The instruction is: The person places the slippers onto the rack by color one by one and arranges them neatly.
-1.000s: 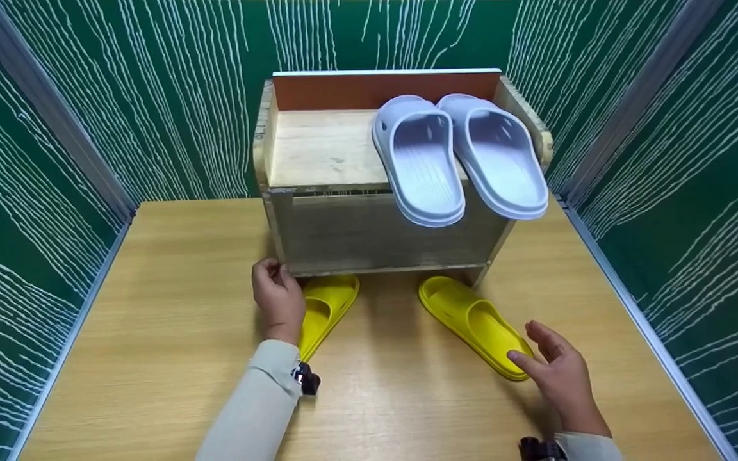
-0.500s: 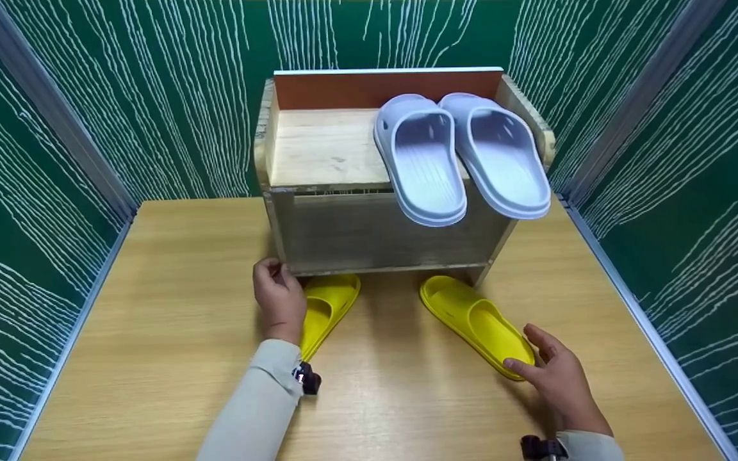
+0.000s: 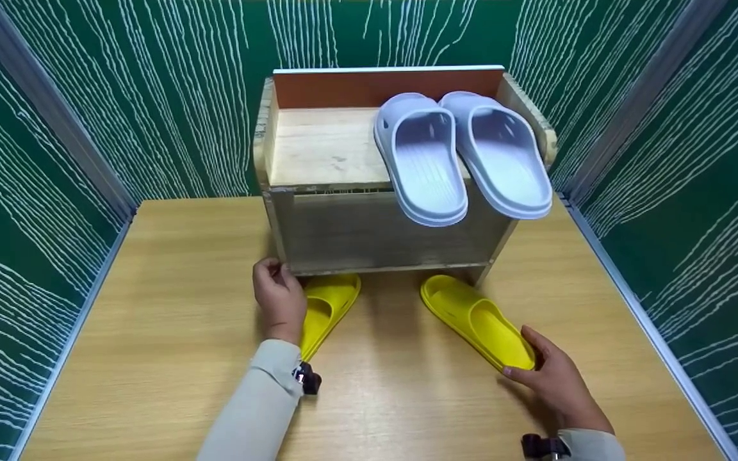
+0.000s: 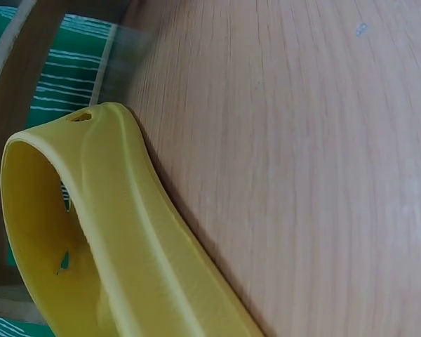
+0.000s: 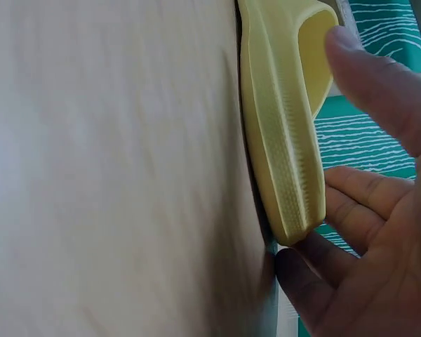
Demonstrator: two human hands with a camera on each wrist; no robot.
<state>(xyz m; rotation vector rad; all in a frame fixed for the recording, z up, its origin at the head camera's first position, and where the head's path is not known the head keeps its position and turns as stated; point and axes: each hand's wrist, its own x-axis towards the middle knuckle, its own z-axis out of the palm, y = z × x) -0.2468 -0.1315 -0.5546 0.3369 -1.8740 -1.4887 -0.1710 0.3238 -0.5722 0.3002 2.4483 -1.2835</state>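
Observation:
My left hand point(image 3: 279, 301) is at the lower left corner of the wooden shoe rack point(image 3: 324, 153), its thumb and fingers bent around the bottom of the side panel. The hand itself is out of sight in the left wrist view. Beside it lies the left yellow slipper point(image 3: 334, 294), partly hidden by that hand, its toe under the rack. The right yellow slipper point(image 3: 452, 307) lies slanted, toe near the rack's right leg. My right hand point(image 3: 558, 378) holds this slipper's heel, thumb on its left edge and fingers point(image 5: 365, 203) on the other side and behind.
Two lavender clogs point(image 3: 430, 173) sit on the right half of the rack's top shelf, heels over its front edge. Green walls point(image 3: 183, 96) with white streaks enclose the wooden table point(image 3: 170, 333) on three sides.
My right hand has closed in on the heel of the right yellow slipper, thumb and fingers now touching it. The left hand, the rack and the clogs have stayed put.

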